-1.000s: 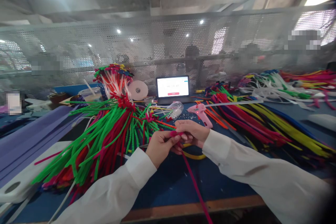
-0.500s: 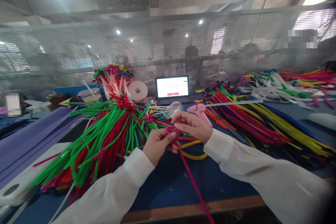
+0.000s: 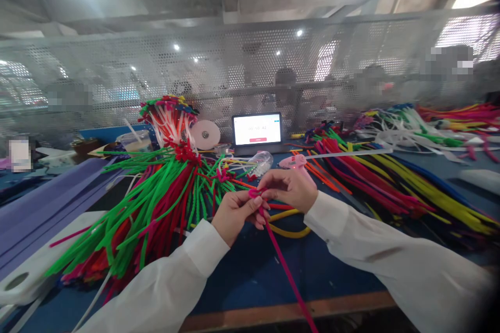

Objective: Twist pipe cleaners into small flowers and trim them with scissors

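Note:
A magenta pipe cleaner (image 3: pixel 287 268) is bent into a small loop at its upper end, and its long tail hangs down past the table's front edge. My left hand (image 3: pixel 238 212) pinches it just below the loop, thumb on top. With thumb and fingertips closed at the loop's right side, my right hand (image 3: pixel 291 188) grips the same pipe cleaner. Fingers partly cover the loop. Beyond my right hand lies a pink glue gun (image 3: pixel 299 164) with a long white glue stick in its back. A yellow pipe cleaner (image 3: pixel 291 231) curves on the table below my right wrist.
Green and red pipe cleaners (image 3: pixel 156 208) pile up at left, beside a white board (image 3: pixel 29 276). Multicoloured bundles (image 3: pixel 375 182) lie at right. A lit tablet (image 3: pixel 257 129), a white tape roll (image 3: pixel 205 135) and a clear plastic bottle (image 3: pixel 261 163) stand behind my hands.
The fingers of my right hand have closed in on the loop, which looks smaller and flatter. My left hand has barely moved.

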Tool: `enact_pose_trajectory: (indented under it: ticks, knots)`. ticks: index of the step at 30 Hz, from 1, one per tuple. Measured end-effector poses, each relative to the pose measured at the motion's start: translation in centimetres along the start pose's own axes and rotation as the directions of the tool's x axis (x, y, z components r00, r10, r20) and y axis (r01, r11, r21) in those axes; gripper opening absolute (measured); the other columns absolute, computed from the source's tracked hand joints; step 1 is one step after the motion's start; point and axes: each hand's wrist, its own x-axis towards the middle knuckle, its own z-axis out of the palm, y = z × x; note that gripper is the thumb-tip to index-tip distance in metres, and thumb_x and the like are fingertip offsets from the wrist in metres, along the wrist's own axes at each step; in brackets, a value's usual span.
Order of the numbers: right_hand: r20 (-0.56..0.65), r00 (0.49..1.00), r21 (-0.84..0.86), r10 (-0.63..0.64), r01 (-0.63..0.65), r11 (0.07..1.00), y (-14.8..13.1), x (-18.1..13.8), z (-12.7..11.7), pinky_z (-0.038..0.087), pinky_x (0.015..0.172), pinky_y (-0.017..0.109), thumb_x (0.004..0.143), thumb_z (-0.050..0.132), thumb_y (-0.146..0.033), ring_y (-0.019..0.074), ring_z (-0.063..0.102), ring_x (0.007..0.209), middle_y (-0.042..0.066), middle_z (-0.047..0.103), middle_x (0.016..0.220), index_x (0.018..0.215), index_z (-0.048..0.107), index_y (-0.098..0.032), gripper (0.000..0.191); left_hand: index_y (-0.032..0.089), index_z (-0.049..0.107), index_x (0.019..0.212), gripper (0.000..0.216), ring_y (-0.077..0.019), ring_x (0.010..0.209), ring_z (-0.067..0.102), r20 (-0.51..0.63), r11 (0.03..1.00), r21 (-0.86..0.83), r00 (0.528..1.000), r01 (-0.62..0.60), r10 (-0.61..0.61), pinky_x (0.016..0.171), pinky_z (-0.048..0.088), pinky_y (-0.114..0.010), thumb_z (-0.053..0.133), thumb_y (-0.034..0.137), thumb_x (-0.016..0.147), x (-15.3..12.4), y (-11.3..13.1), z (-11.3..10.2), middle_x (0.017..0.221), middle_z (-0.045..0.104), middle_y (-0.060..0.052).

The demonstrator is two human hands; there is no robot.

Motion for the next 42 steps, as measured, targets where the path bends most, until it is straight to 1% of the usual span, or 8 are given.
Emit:
enact_pose_trajectory:
  ticks: [5,8,13,16,24,33,38,42]
  knots:
    - [-0.015,0.999,-0.054,-0.048,0.047,0.997,-0.45,-0.12,0.05,0.046,0.062,0.024,0.069,0.059,-0.026,0.0126,0.057,0.066,0.003,0.060,0.071,0.076,0.058,-0.014,0.014,0.008,0.061,0.068,0.023,-0.0067,0.042,0.052,0.011,0.999,-0.039,0.999,0.038,-0.037,0.042,0.044,-0.018,0.058,0.031,0.070,-0.05,-0.04,0.02,0.056,0.060,-0.004]
    - [-0.014,0.999,-0.051,-0.046,0.045,0.998,-0.56,-0.13,0.09,0.046,0.063,0.025,0.070,0.059,-0.026,0.0130,0.057,0.066,0.004,0.060,0.071,0.076,0.058,-0.014,0.013,0.008,0.061,0.069,0.023,-0.0068,0.042,0.051,0.012,0.999,-0.035,0.999,0.038,-0.037,0.042,0.044,-0.018,0.058,0.031,0.070,-0.04,0.00,0.05,0.055,0.060,-0.004]
    - [0.003,0.999,0.052,0.044,-0.044,0.998,-0.34,0.03,0.51,0.045,0.059,0.024,0.072,0.055,-0.029,0.0118,0.056,0.060,0.002,0.058,0.066,0.080,0.054,-0.014,0.017,0.008,0.059,0.069,0.025,-0.0077,0.044,0.051,-0.018,1.000,0.002,1.000,-0.004,0.005,0.043,0.044,-0.020,0.058,0.032,0.069,0.10,0.14,-0.01,0.058,0.060,-0.005]
    - [0.026,0.999,0.101,0.042,-0.044,0.994,-0.20,0.05,0.82,0.044,0.055,0.024,0.074,0.053,-0.031,0.0110,0.055,0.056,-0.001,0.056,0.061,0.077,0.050,-0.016,0.016,0.008,0.059,0.068,0.025,-0.0078,0.044,0.051,-0.015,1.000,0.003,1.000,0.002,-0.002,0.043,0.044,-0.020,0.058,0.033,0.069,0.12,0.23,-0.05,0.058,0.059,-0.005]
    - [0.009,0.996,-0.133,-0.090,0.090,0.987,-0.24,-0.08,0.45,0.042,0.058,0.023,0.076,0.051,-0.028,0.0112,0.051,0.060,0.001,0.052,0.065,0.072,0.053,-0.017,0.012,0.008,0.061,0.069,0.027,-0.0070,0.042,0.049,0.029,0.997,-0.061,0.999,0.044,-0.043,0.040,0.042,-0.019,0.054,0.034,0.072,-0.05,0.17,-0.06,0.055,0.058,-0.004]
    - [-0.043,0.993,-0.190,-0.111,0.101,0.977,-0.29,-0.26,0.69,0.044,0.063,0.025,0.076,0.051,-0.027,0.0139,0.054,0.068,0.003,0.057,0.073,0.083,0.054,-0.017,0.013,0.009,0.060,0.065,0.027,-0.0065,0.040,0.049,0.021,0.996,-0.066,0.998,0.059,-0.058,0.039,0.041,-0.018,0.056,0.035,0.070,0.04,0.21,-0.15,0.055,0.059,-0.005]
    - [-0.018,0.977,-0.319,-0.211,0.194,0.928,-0.58,-0.33,0.56,0.043,0.061,0.024,0.076,0.050,-0.024,0.0131,0.055,0.065,0.003,0.059,0.070,0.077,0.058,-0.018,0.010,0.008,0.062,0.068,0.026,-0.0067,0.040,0.050,0.047,0.994,-0.079,0.997,0.072,-0.068,0.038,0.041,-0.017,0.055,0.033,0.071,0.00,0.06,-0.16,0.053,0.059,-0.005]
    - [0.007,0.966,-0.395,-0.258,0.239,0.887,-0.67,-0.28,0.34,0.042,0.061,0.023,0.078,0.049,-0.022,0.0127,0.055,0.064,0.003,0.059,0.069,0.078,0.058,-0.018,0.010,0.008,0.061,0.066,0.026,-0.0062,0.040,0.050,0.062,0.994,-0.083,0.996,0.063,-0.058,0.038,0.042,-0.016,0.054,0.032,0.073,0.03,0.02,-0.20,0.054,0.059,-0.005]
